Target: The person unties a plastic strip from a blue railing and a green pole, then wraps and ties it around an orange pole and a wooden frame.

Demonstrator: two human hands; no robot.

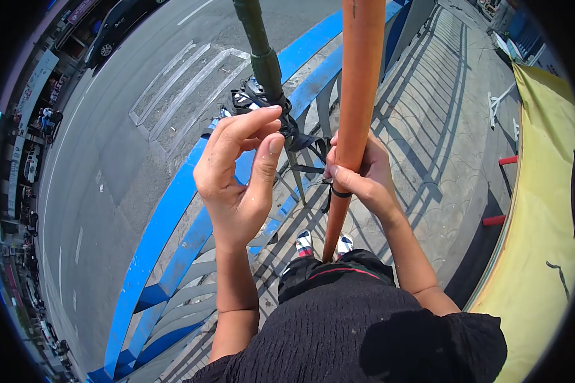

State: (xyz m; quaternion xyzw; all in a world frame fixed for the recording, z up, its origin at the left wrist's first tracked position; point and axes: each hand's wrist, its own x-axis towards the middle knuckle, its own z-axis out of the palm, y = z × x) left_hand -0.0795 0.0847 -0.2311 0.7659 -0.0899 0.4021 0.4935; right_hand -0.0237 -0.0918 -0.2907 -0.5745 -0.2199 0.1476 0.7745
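Observation:
An orange pole stands upright in front of my body, its lower end between my feet. My right hand is wrapped around it at about waist height, just above a thin black band. Raised to the left, my left hand is empty, its fingers curved and the thumb apart from them. Beyond that hand stands a dark green pole, with a bundle of black straps tied around it against the railing. Loose strap ends reach toward the orange pole.
A blue metal railing curves along the left, beside a road with a dark car. On the right hangs a yellow sheet, with red bars sticking out. Railing shadows cross the pavement.

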